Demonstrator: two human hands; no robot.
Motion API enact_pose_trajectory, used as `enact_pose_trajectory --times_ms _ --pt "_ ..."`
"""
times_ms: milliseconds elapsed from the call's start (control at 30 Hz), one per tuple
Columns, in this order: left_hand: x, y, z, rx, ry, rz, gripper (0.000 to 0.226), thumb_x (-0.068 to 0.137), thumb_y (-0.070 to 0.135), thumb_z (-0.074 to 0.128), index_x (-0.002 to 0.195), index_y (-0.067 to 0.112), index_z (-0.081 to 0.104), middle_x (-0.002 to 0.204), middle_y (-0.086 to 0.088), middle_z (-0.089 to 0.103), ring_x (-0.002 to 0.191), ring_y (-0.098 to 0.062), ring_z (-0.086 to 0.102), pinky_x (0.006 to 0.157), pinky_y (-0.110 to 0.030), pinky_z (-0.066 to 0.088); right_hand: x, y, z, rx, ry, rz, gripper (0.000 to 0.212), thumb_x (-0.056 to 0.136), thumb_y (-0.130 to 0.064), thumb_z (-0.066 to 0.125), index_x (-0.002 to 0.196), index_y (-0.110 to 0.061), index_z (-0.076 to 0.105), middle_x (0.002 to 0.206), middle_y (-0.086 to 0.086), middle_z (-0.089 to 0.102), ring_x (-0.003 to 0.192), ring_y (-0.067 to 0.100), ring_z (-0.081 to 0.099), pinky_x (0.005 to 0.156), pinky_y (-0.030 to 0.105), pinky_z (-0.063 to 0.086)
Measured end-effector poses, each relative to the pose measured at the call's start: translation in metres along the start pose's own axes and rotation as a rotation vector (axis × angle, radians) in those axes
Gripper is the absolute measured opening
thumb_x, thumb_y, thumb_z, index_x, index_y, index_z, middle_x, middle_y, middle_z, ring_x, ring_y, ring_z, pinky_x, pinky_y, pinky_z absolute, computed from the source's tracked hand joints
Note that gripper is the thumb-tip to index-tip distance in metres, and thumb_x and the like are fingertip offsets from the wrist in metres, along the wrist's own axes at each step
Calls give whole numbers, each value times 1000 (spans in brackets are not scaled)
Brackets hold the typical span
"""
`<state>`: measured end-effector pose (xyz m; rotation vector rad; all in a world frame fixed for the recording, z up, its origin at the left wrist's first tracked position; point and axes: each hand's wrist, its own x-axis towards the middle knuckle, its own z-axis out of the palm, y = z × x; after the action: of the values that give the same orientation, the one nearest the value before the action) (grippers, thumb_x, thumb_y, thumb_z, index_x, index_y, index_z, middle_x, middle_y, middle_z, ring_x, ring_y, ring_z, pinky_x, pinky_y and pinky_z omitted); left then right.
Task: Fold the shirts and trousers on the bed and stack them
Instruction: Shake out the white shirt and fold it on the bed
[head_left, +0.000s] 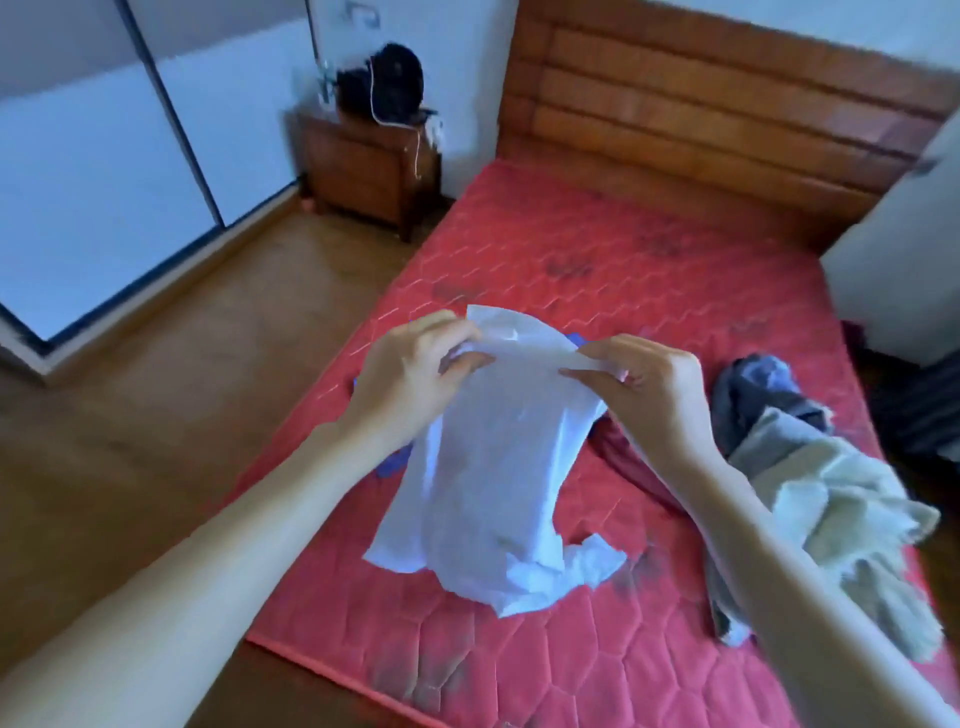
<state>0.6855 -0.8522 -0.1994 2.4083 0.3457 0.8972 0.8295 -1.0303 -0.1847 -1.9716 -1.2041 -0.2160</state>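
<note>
A white shirt (488, 467) hangs from both my hands above the red quilted mattress (597, 249), its lower end crumpled on the bed. My left hand (410, 374) grips its top left edge. My right hand (649, 384) pinches the top right edge. Behind the shirt, a purple-blue garment (392, 462) peeks out, mostly hidden. A dark red garment (634, 462) lies under my right forearm. At the right sits a heap of unfolded clothes: a dark grey-blue piece (758, 389) and a pale grey-green piece (831, 499).
The wooden headboard (701, 104) closes the far end of the bed. A wooden nightstand (363, 166) with a black bag on top stands at the left by the wall. Wooden floor (171, 389) runs along the bed's left edge. A white object (898, 249) rises at the right.
</note>
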Motion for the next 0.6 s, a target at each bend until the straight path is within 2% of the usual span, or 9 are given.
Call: enact_pose_trajectory --times_ms 67,200,300,400,467,500,567,600 --pt "45 39 -25 -21 34 96 12 87 12 70 83 1 66 72 -4 54 64 -20 51 61 -41 45 28 -25 -47 -26 102 -22 10 76 -16 79 80 -6 76 76 -2 69 66 2 52 65 15 41" --pt "120 117 -72 -51 122 295 15 92 17 65 88 3 64 79 4 51 70 -14 50 63 -31 41 78 -69 -139 -66 297 -75 8 77 -18 79 79 -12 76 77 -3 72 67 3 57 63 21 43" --pt "162 164 -98 -64 134 383 17 95 21 60 95 5 62 84 -2 58 76 -19 57 67 -35 45 104 -96 -200 -135 416 -128 11 76 -24 79 77 -15 75 69 -5 67 62 4 52 60 21 40" --pt "185 197 -108 -123 139 437 9 95 20 61 93 12 61 73 13 56 68 -5 54 63 -32 45 114 -108 -245 -262 495 -119 16 74 -28 80 74 -15 73 59 -6 56 56 9 48 58 29 37" --pt "193 214 -109 -165 136 445 6 92 18 64 90 13 62 69 11 60 65 -5 56 64 -31 45 114 -108 -261 -315 479 -76 19 75 -32 80 80 -15 73 65 -6 61 63 17 58 63 29 40" --pt "196 226 -108 -183 134 457 5 91 17 65 88 13 64 68 8 61 63 -6 56 63 -30 44 110 -110 -267 -324 439 -40 25 74 -36 80 90 -18 73 75 -6 68 73 18 63 67 28 42" --pt "201 253 -105 -194 107 507 2 89 13 65 88 12 66 68 7 62 64 -7 56 62 -30 45 103 -114 -270 -293 315 30 47 69 -49 80 109 -27 68 97 -13 69 90 7 61 77 24 45" --pt "202 266 -102 -190 89 538 4 89 12 63 88 12 67 71 5 65 68 -11 60 64 -32 48 100 -116 -269 -277 262 52 47 68 -51 79 108 -31 65 95 -18 67 87 2 59 76 22 44"
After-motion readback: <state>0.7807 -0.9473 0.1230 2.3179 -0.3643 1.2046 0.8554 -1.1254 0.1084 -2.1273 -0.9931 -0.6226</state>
